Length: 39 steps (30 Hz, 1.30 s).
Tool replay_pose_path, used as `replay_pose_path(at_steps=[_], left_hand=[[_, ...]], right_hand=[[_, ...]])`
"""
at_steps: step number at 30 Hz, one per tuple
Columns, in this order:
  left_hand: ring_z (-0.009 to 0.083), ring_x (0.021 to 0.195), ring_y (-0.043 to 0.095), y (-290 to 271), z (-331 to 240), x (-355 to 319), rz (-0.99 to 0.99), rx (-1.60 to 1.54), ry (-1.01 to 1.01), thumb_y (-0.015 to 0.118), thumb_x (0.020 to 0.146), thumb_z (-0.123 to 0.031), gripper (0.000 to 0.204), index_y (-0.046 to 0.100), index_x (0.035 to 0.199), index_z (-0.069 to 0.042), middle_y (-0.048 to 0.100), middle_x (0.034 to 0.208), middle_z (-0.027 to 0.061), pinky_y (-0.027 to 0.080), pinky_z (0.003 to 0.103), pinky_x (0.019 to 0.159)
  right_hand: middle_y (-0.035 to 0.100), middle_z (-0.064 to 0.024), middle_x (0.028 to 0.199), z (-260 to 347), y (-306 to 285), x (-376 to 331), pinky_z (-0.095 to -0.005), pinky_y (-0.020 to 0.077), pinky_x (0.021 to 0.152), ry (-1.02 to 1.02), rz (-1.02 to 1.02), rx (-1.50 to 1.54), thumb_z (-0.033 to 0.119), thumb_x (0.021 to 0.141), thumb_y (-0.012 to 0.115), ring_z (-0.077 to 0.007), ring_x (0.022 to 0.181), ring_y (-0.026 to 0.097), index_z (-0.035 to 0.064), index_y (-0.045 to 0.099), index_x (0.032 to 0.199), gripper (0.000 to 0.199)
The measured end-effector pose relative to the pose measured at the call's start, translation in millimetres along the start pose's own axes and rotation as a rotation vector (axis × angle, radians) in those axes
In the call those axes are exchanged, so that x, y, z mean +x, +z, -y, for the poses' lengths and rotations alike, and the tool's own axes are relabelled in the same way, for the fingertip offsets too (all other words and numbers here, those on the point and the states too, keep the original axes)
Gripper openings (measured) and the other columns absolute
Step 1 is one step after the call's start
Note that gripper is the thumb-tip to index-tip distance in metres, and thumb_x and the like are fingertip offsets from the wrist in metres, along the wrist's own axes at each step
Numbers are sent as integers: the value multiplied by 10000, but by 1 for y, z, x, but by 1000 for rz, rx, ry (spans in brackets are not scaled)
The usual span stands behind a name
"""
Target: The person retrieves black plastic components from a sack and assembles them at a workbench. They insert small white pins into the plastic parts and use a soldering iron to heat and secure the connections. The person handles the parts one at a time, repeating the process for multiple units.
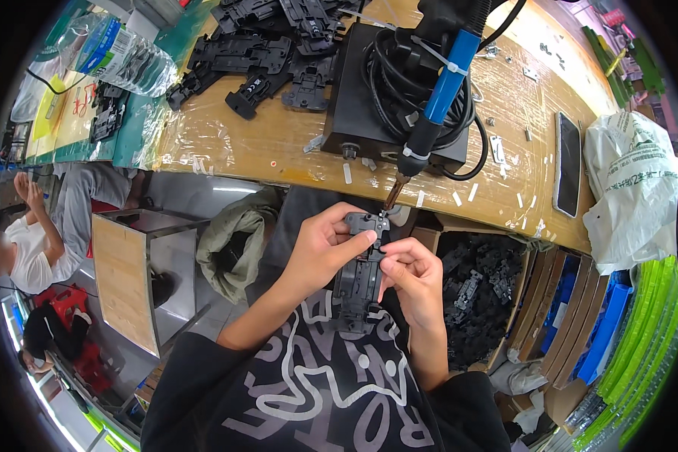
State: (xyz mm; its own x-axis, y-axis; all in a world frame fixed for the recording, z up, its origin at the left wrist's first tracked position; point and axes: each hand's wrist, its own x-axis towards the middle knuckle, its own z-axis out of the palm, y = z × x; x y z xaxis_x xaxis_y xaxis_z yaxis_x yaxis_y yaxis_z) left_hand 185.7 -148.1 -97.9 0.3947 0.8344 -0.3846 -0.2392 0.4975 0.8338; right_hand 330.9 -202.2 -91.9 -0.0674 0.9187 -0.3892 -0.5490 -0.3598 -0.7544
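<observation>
A long black molded plastic part (359, 280) is held upright in front of my chest, just below the table edge. My left hand (325, 248) is closed around its upper left side, the thumb lying across its face. My right hand (412, 273) pinches at its right edge, and whatever lies between those fingertips is hidden. Right above the part's top end is the brown metal tip of a blue and black soldering iron (446, 81), pointing down. I cannot tell whether tip and part touch.
The iron leans over a black box (346, 113) with coiled cable. Similar black parts (245, 56) are piled behind, beside a water bottle (124, 56). A phone (567, 164) and a plastic bag (633, 181) lie right. Below is a carton (471, 301) of black parts. Another person sits far left.
</observation>
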Motion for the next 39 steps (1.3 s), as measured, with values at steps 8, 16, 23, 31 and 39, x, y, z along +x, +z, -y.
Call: replay_pose_path(at_steps=[8,16,23,31,39], left_hand=[[74,672,540,4,-7,-1,-12,2,17,584,745,-46,237,502,956,22,577,790,68,437,192,596],[64,649,527,8,-9,-2,-34,4,35,582,746,-44,210,508,932,20,570,774,58,425,183,580],[52,631,514,9,-9,-1,-49,24,57,581,746,-36,195,510,918,21,560,752,46,414,175,561],[49,633,510,9,-6,-1,-56,-2,59,579,746,-36,193,511,917,23,558,754,43,408,172,555],[52,642,514,8,-6,0,-54,20,59,572,748,-31,187,512,915,27,560,764,54,412,171,562]], right_hand=[[561,-94,679,1,1,-1,-242,464,420,-6,-12,3,-23,774,528,-139,501,544,-64,513,869,105],[565,-91,684,2,2,0,-242,455,414,1,-19,29,-13,775,531,-130,506,540,-58,519,867,103],[569,-84,685,0,5,1,-237,446,405,0,-46,63,0,771,539,-112,507,531,-52,525,857,101],[566,-82,675,0,6,2,-233,437,388,2,-61,61,-3,768,539,-114,493,527,-51,528,846,92],[562,-87,666,2,8,2,-231,436,389,6,-70,72,-12,767,533,-115,486,523,-53,529,836,80]])
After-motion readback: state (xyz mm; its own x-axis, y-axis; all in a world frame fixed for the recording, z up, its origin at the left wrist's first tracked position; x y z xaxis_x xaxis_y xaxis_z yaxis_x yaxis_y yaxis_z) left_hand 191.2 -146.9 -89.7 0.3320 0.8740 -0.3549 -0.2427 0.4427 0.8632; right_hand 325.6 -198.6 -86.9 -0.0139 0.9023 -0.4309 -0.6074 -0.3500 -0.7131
